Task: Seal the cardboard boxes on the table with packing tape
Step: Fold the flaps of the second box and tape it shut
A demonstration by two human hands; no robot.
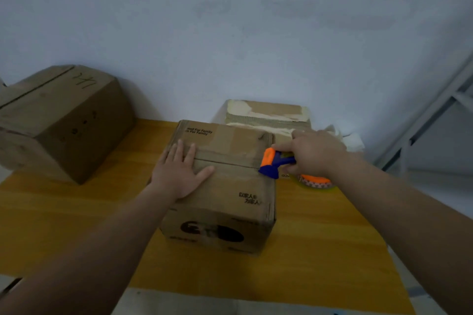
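Box [222,186] sits mid-frame on the table [320,250], flaps shut, seam running left to right. Left hand [179,174] lies flat and open on the lid, gripping nothing. Right hand [312,153] is clenched around the dispenser [271,163], its head at the seam's right edge.

Risks, as judged: the tape may wander off the seam if the dispenser tilts; the box may slide if the left hand eases up; the tape may wrinkle over old tape patches on the lid.

Table is yellow and smooth. Second box [64,120] at left, a torn one [268,115] behind. Pale wall [230,20], dim light, metal frame [435,115] at right.
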